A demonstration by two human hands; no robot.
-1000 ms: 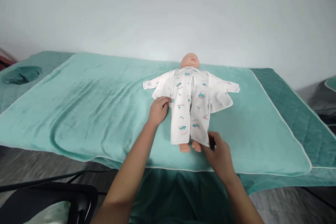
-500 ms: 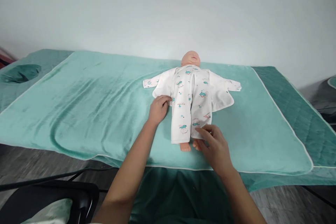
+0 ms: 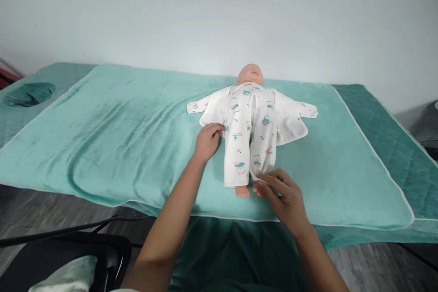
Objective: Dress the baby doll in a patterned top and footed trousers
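Observation:
A baby doll lies on its back with its head toward the wall. It has on a white long-sleeved top, its sleeves spread to both sides. White printed trousers run down the doll's front to the ankles, with the bare feet showing below. My left hand rests palm down beside the trousers, fingers extended and fingertips touching their left edge. At the right leg's hem, my right hand pinches the cloth between thumb and fingers, partly hiding the foot there.
A light green plush blanket covers a padded bed with a hole at its left end. The wall stands directly behind. A black chair with a pale cloth on it is at the lower left.
My right hand has moved slightly down and right, and its fingers have closed on the trouser hem, lifting and bunching it. My left hand has stayed in place.

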